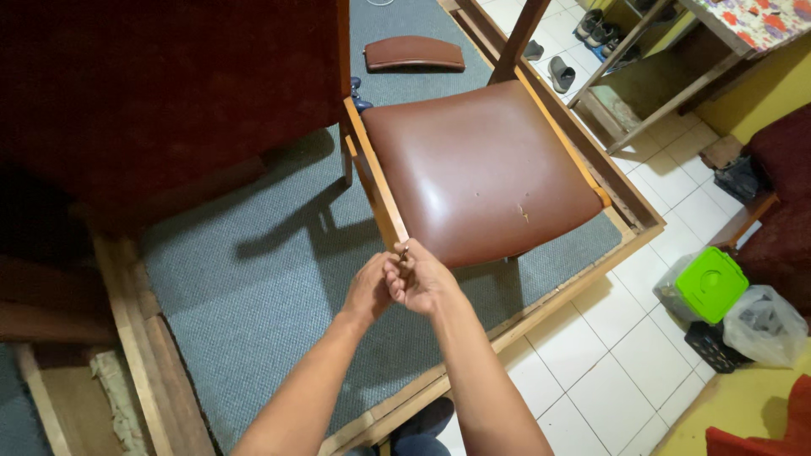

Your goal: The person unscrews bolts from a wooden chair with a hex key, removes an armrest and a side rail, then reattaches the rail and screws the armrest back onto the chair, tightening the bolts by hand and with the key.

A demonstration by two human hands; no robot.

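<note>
Together, both hands (404, 283) pinch a small screw (404, 252) pointing upward at the chair (481, 169).

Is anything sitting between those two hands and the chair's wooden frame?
Nothing visible. The left hand and right hand are pressed together right at the front corner of the chair frame, pinching a small dark object.

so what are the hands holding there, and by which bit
Both hands, the left hand and right hand, meet around a small dark object at the fingertips, beside the chair corner. Only its tip shows; what it is cannot be told.
</note>
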